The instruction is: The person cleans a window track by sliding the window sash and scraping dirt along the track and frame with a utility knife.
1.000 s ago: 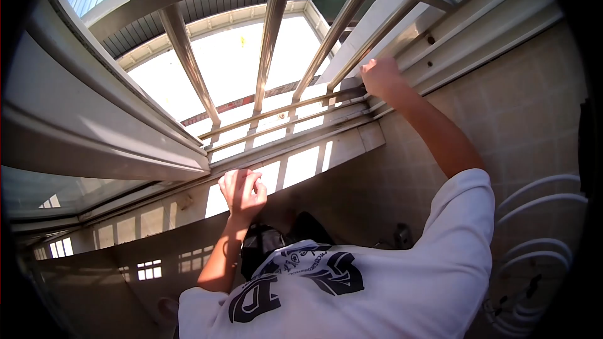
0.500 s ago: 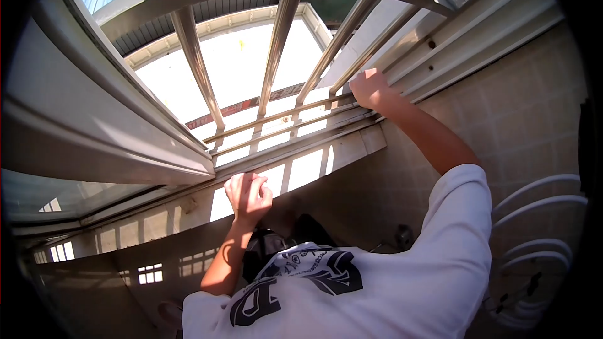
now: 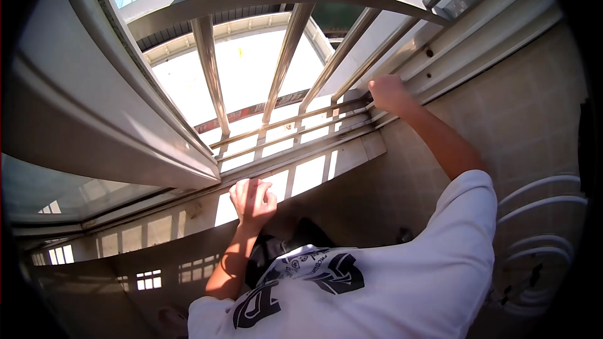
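Note:
My left hand (image 3: 253,203) is at the inner edge of the sunlit window sill (image 3: 308,174), its fingers curled in. Whether anything is inside that curl, I cannot make out. My right hand (image 3: 391,94) is closed at the far right end of the window track (image 3: 295,145), beside the side window frame (image 3: 433,56). Its palm side is turned away, so whatever it may hold is hidden. Metal bars (image 3: 284,63) stand outside the track, close to my right hand.
A sliding window sash (image 3: 119,107) fills the left side. Beyond the bars lies a bright white surface (image 3: 242,81). A tiled wall (image 3: 477,100) runs along the right, with curved white rails (image 3: 540,204) lower down. Sunlight throws bar shadows over the sill.
My right hand has moved slightly right, away from the end of the track toward the side frame. My left hand stays curled at the sill. The view has shifted a little.

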{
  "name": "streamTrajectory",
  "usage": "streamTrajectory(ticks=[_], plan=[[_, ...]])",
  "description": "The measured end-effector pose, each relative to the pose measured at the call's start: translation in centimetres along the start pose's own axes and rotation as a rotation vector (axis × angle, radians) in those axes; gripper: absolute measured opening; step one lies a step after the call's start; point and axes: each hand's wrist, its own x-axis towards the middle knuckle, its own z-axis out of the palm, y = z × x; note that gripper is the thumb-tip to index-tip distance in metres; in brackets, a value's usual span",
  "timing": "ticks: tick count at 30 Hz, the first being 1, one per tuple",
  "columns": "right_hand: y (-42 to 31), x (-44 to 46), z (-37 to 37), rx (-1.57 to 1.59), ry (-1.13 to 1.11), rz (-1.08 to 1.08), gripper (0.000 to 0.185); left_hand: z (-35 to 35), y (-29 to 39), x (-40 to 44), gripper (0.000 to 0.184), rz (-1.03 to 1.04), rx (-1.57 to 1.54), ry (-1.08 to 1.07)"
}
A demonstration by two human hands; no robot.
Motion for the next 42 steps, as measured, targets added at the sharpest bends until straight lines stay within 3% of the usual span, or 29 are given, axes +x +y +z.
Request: streamTrajectory(ticks=[7, 10, 13, 16, 19, 24, 27, 33, 36, 42], plan=[[-1.0, 3.2, 2.3, -0.119, -0.14, -0.123, 0.014, -0.1, 0.2, 0.1, 0.02, -0.019, 0.002, -0.028], [-0.8, 4.2, 3.6, 0.364, 0.233, -0.001, 0.016, 0.1, 0.1, 0.0, 0.019, -0.028, 0.004, -0.013], [0.3, 3.8, 0.2, -0.035, -0.197, -0.093, 0.02, 0.0, 0.0, -0.2, 0.019, -0.024, -0.01, -0.005], [2.2, 3.4, 0.0, -0.04, -0.046, -0.015, 0.022, -0.1, 0.1, 0.0, 0.02, -0.027, -0.015, 0.002], [2.7, 4.0, -0.4, -0.033, -0.107, -0.012, 0.022, -0.2, 0.1, -0.1, 0.019, -0.02, -0.014, -0.009], [-0.3, 3.7, 1.7, -0.19, -0.012, -0.125, 0.015, 0.1, -0.2, -0.3, 0.019, -0.018, -0.019, 0.0], [1.1, 2.9, -0.2, -0.031, -0.173, -0.018, 0.018, 0.1, -0.2, -0.4, 0.019, -0.016, -0.02, -0.001], [-0.2, 1.8, -0.7, -0.119, -0.171, -0.096, 0.015, -0.1, 0.2, 0.2, 0.02, -0.004, -0.035, 0.017], [0.8, 2.4, -1.3, 0.023, -0.1, 0.052, 0.016, -0.1, -0.2, -0.3, 0.018, 0.001, -0.03, 0.001], [-0.5, 2.6, -0.3, 0.001, -0.151, 0.068, 0.016, 0.2, -0.2, -0.5, 0.018, -0.008, -0.039, 0.001]])
